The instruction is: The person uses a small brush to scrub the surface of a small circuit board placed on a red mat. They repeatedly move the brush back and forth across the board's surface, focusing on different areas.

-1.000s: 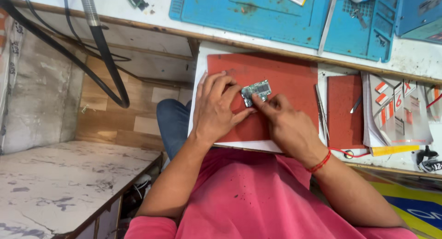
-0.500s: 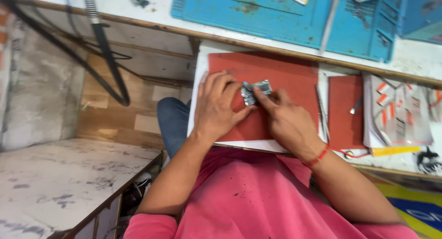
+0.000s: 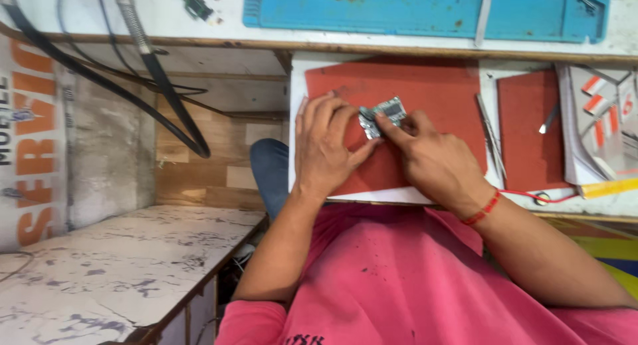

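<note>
Down on the red mat [image 3: 432, 92], both hands work on a small circuit board [image 3: 382, 114]. This board is grey-green, it lies flat on the mat near its middle, a little tilted. The left hand [image 3: 323, 145] lies palm down on the mat, its fingers [image 3: 337, 115] are stretched and nearly together, and the tips press on the left edge of the board; the thumb points toward the right hand. The right hand [image 3: 432, 159] is half curled, its index finger is straight and pushes on the board from the lower right, the other fingers are bent in. So the board is pinched between the fingertips of both hands, not lifted. The mat sits on a white surface [image 3: 296, 119]. On the right wrist is a red thread band [image 3: 483, 208]. Just beside the mat, to the right, lie tweezers [image 3: 490, 135], and further right a second, smaller red mat [image 3: 528, 132] with a small metal tool [image 3: 548, 119] at its edge. Above, on the upper surface, lies a blue mat [image 3: 412, 12]. Black cables [image 3: 159, 86] hang at the left. The person wears a pink shirt [image 3: 412, 285].
</note>
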